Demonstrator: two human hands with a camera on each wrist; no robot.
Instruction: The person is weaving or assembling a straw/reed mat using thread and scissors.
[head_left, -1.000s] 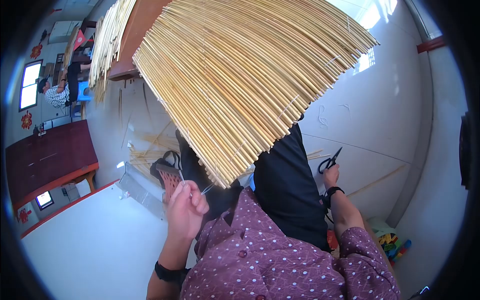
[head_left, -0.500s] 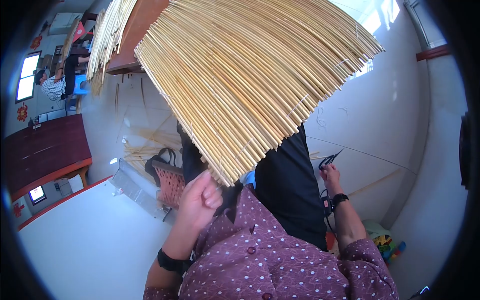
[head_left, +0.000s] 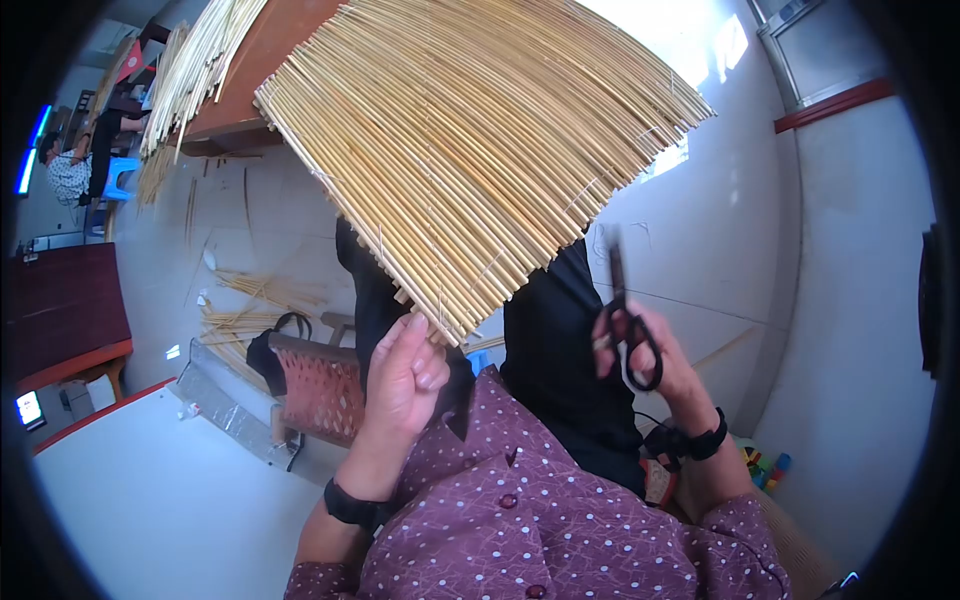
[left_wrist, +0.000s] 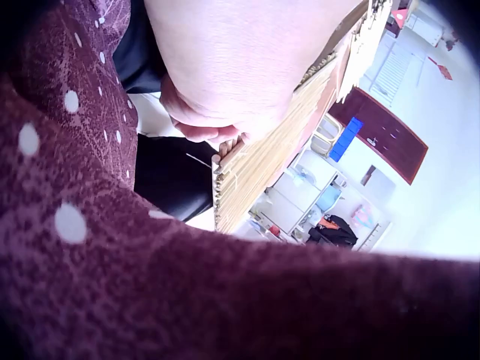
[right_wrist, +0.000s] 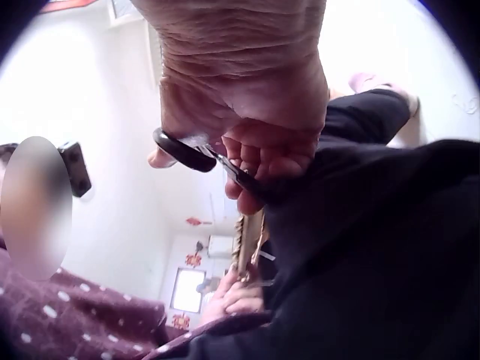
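Observation:
A large mat of straw-coloured reed sticks (head_left: pixel 460 150), bound with rows of thin thread, slopes down to a near corner above my lap. My left hand (head_left: pixel 405 380) grips that near corner, thumb on top and fingers curled beneath. In the left wrist view the same hand (left_wrist: pixel 232 75) covers the stick ends of the mat (left_wrist: pixel 251 176). My right hand (head_left: pixel 675 370) holds black-handled scissors (head_left: pixel 617 275) right of the mat, blades pointing away from me. The right wrist view has the scissors' dark handle loop (right_wrist: pixel 184 152) across the curled fingers.
Loose reed sticks (head_left: pixel 240 325) lie on the floor to the left beside a chair with a woven pink back (head_left: pixel 320 390). A white-topped table (head_left: pixel 130 490) stands at the lower left. A bundle of reeds (head_left: pixel 205 70) rests on a brown table beyond. Another person (head_left: pixel 70 175) sits far left.
My left hand, earlier just below the mat with a thin metal piece showing at its fingers, has moved up onto the corner. My right hand has brought the scissors up and left from near the floor.

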